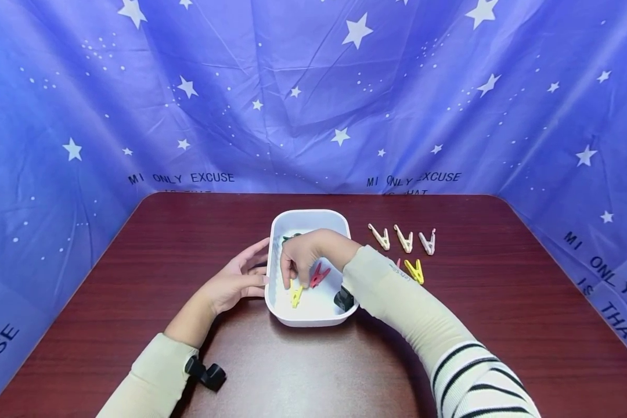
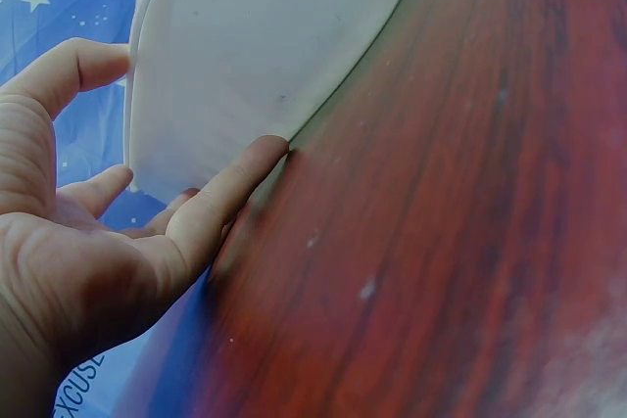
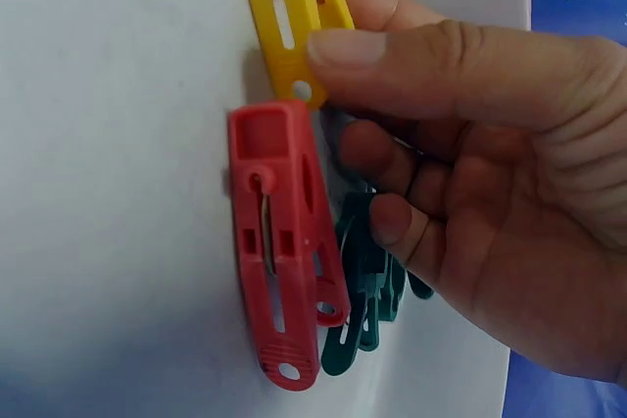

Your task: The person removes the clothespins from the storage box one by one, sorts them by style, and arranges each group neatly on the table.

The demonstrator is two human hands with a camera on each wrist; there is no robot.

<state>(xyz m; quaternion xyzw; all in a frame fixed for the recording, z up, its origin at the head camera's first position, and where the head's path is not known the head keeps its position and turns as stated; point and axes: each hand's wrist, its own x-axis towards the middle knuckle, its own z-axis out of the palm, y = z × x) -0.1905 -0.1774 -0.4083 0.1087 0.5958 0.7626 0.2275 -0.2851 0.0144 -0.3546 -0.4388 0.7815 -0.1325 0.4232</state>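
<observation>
A white plastic tray [image 1: 313, 320] stands on the table with clothespins in it. My right hand [image 1: 304, 255] reaches into it and pinches one end of a yellow clothespin [image 1: 295, 296] between thumb and fingers. Beside that clothespin lies a red clothespin [image 3: 279, 242]. Dark green clothespins [image 3: 362, 281] lie under and beside the curled fingers in the right wrist view, partly hidden by the hand. My left hand [image 1: 235, 281] touches the tray's left outer wall with spread, mostly straight fingers; one fingertip sits low at the tray's base [image 2: 284, 129] in the left wrist view.
Right of the tray, three pale clothespins [image 1: 406, 239] lie in a row on the dark red wooden table [image 1: 480, 302]. Nearer me are a yellow clothespin [image 1: 415, 271] and a red one [image 1: 398, 263] mostly hidden by the right sleeve. A blue star-print curtain [image 1: 303, 116] surrounds the table.
</observation>
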